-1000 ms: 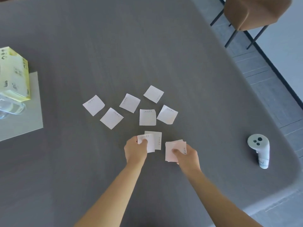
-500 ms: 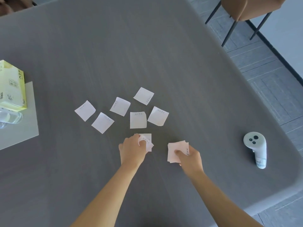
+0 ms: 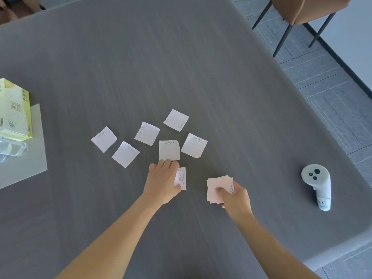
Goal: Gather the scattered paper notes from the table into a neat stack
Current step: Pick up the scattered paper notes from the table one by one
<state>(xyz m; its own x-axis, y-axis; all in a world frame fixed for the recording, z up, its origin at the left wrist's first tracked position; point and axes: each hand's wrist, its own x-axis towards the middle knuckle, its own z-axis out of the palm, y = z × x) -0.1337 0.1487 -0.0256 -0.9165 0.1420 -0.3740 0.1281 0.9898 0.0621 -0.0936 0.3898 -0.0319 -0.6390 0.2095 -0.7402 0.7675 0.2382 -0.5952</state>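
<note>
Several small white paper notes lie scattered flat on the grey table (image 3: pixel 181 67); the nearest loose note (image 3: pixel 169 150) sits just beyond my left fingertips, with others at the far left (image 3: pixel 103 139) and to the right (image 3: pixel 194 145). My left hand (image 3: pixel 164 181) is closed on a couple of notes (image 3: pixel 181 178), which stick out past its right side. My right hand (image 3: pixel 234 196) pinches a small stack of notes (image 3: pixel 217 184) with the thumb on top, held a short way right of the left hand.
A white handheld controller (image 3: pixel 317 185) lies near the table's right edge. A yellow tissue box (image 3: pixel 14 110) and a clear plastic item (image 3: pixel 12 150) rest on a pale mat (image 3: pixel 30 170) at the left. A brown chair (image 3: pixel 302 9) stands beyond the far right corner.
My left hand has gathered the two notes that lay in front of it and pulled them under its palm. The right hand has kept hold of its stack.
</note>
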